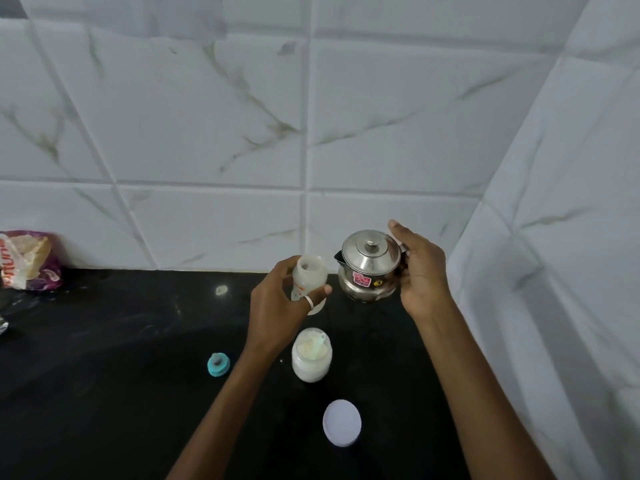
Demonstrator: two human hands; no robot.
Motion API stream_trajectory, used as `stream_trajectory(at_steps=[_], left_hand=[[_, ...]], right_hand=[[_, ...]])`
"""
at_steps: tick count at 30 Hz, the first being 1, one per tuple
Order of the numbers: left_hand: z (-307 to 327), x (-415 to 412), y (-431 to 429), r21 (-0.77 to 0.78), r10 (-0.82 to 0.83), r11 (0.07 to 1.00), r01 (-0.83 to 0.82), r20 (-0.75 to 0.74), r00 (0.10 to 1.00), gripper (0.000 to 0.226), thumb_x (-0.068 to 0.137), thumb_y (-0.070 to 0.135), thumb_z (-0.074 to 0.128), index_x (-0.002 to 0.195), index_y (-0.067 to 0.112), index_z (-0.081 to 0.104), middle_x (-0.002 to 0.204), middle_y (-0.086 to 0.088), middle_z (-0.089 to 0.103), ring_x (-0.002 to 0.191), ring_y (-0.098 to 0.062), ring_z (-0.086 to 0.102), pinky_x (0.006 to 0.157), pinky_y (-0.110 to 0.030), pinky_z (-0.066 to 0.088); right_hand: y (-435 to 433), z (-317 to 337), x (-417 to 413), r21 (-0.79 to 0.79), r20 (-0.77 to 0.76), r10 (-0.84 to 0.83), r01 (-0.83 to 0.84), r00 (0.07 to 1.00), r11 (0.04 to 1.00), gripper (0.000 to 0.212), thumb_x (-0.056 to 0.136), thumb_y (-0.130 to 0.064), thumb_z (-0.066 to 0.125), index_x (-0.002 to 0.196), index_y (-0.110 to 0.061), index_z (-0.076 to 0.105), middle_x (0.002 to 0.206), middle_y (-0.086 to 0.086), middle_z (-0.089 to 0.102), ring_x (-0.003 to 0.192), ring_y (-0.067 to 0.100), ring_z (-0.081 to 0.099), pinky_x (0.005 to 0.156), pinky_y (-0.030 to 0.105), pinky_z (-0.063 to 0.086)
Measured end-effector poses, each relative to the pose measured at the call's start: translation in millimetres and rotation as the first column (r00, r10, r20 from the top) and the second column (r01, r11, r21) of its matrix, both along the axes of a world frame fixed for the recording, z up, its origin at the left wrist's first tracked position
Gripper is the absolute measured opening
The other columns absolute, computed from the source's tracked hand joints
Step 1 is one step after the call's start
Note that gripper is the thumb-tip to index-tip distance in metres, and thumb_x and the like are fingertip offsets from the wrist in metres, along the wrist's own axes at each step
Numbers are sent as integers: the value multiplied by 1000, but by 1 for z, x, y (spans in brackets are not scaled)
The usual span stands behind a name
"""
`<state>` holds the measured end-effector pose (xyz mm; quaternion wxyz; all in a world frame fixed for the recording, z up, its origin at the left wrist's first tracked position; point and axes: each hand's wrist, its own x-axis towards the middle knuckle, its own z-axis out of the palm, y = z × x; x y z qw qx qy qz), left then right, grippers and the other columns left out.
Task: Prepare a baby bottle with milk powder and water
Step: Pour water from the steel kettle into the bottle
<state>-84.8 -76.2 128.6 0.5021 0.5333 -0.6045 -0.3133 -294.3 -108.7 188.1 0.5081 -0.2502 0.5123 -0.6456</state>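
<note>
My left hand (278, 308) grips an open, translucent baby bottle (310, 273), held upright above the black counter with its mouth uncovered. Right beside it, my right hand (420, 271) holds a small steel kettle (369, 266) by its handle; the lid is on and the spout points toward the bottle. Below the bottle stands an open glass jar of milk powder (311, 355) with a pale scoop resting in it. The jar's white lid (341, 423) lies flat nearer to me. The teal bottle cap (218, 364) sits on the counter to the left of the jar.
The black counter (104, 341) meets a white marble-tiled wall (311, 133) behind and on the right. A purple snack packet (29, 259) leans against the wall at the far left. A metal object shows at the left edge (2, 327).
</note>
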Motion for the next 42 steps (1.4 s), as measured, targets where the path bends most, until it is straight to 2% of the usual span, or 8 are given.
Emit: stream_trajectory(at_steps=[3,6,11,18,28,31,35,42], left_hand=[[-14,-8,6,50,-9,999,10,-3,1000,54,75,33,90,120,35,61,110,21,69,103,7,65,79,-3,47],[-31,-13,14,104,-7,995,9,-15,1000,57,75,33,90,125,28,64,115,16,71,106,2,67,82,-7,50],[-55,-19,30,167,14,986,-9,-29,999,61,74,33,90,129,27,63,119,16,71,109,-1,68,89,-17,54],[-77,-19,48,247,69,967,-63,-13,998,60,75,28,91,129,26,62,120,15,70,111,-1,66,93,-24,54],[-83,-22,57,279,108,953,-114,38,993,59,75,29,90,126,32,61,119,18,69,109,8,64,86,-8,50],[-82,-23,57,274,111,954,-121,49,993,60,75,29,90,126,33,60,119,19,69,110,5,64,88,-13,52],[-82,-24,58,273,114,954,-122,46,992,59,75,30,90,125,34,60,119,20,69,109,8,64,87,-8,50],[-84,-23,58,259,118,958,-126,45,992,59,75,29,90,125,34,60,121,15,70,111,0,66,92,-19,54]], right_hand=[[1,-29,-19,58,28,-66,64,997,996,23,80,-25,86,77,-13,67,79,4,67,83,25,68,86,42,59],[3,-64,-35,115,9,-98,96,995,989,20,81,-26,87,77,-13,72,84,6,73,86,26,71,89,45,59],[7,-128,-54,246,-35,-179,182,983,952,21,83,-23,84,71,-13,71,77,4,75,81,24,71,84,43,58],[5,-193,-65,353,-25,-210,205,977,913,14,83,-18,82,75,-12,73,79,4,77,80,21,74,77,36,60],[0,-239,-65,365,6,-173,159,985,917,16,84,-6,77,70,-11,71,65,-3,72,66,12,68,71,30,53],[-2,-247,-65,373,-1,-169,157,986,914,16,84,-7,76,70,-13,72,65,-4,73,68,13,68,73,32,54],[-3,-256,-65,382,3,-159,146,987,912,15,83,-9,76,70,-13,72,65,-4,73,68,11,69,74,32,53],[-2,-266,-69,383,-6,-138,130,990,915,13,82,-10,77,71,-13,73,73,1,75,74,14,70,74,33,53]])
